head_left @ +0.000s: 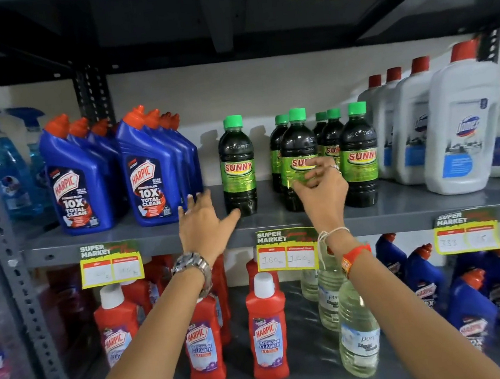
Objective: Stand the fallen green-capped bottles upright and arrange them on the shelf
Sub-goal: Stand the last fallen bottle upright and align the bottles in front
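Observation:
Several dark bottles with green caps and green SUNNY labels stand upright on the grey middle shelf (154,234). One bottle (236,159) stands alone at the left of the group. The others form a cluster (358,152) to its right, in two rows. My left hand (205,219) is open with fingers spread, its thumb touching the base of the lone bottle. My right hand (320,187) hovers in front of the cluster's front-left bottle (295,146), fingers loosely curled just off its label and holding nothing. No bottle lies fallen in view.
Blue Harpic bottles (76,184) stand left of the green-capped ones, white red-capped bottles (459,122) to the right. Blue spray bottles (6,167) are at far left. The lower shelf holds red Harpic bottles (267,327), clear bottles (357,333) and more blue ones. Price tags hang on the shelf edge.

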A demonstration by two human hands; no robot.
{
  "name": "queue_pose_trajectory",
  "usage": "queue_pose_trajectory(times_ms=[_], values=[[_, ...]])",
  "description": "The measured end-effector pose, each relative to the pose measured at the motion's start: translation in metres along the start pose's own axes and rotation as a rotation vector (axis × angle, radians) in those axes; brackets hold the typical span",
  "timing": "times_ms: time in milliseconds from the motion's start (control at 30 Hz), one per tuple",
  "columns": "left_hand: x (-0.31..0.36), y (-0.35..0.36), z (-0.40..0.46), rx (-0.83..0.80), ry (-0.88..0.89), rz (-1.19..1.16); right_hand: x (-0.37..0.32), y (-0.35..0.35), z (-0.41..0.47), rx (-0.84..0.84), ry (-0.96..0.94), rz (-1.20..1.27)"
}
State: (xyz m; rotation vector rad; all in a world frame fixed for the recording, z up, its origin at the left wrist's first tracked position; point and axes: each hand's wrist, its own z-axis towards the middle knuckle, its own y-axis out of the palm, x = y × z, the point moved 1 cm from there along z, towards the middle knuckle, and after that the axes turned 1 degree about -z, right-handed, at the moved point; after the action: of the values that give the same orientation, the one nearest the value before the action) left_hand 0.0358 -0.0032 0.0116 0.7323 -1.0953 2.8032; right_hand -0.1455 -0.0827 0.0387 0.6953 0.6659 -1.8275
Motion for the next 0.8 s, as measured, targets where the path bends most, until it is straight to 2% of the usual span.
queue_pose_trajectory(times_ms=[100, 200, 333, 433, 800], values=[[0.01, 0.006, 0.023, -0.152, -0.16, -0.278, 0.011, -0.005, 0.007, -0.065, 0.019, -0.033], [0.012, 0.012, 0.037, -0.223, -0.23, -0.413, 0.021, -0.006, 0.009, -0.177, 0.022, -0.069], [0.01, 0.018, 0.035, -0.188, -0.192, -0.374, 0.024, -0.006, 0.012, -0.3, 0.048, -0.094], [0.009, 0.02, 0.034, -0.138, -0.176, -0.338, 0.023, -0.008, 0.012, -0.306, 0.073, -0.097], [0.006, 0.019, 0.04, -0.143, -0.201, -0.379, 0.022, 0.002, 0.018, -0.312, 0.076, -0.127]])
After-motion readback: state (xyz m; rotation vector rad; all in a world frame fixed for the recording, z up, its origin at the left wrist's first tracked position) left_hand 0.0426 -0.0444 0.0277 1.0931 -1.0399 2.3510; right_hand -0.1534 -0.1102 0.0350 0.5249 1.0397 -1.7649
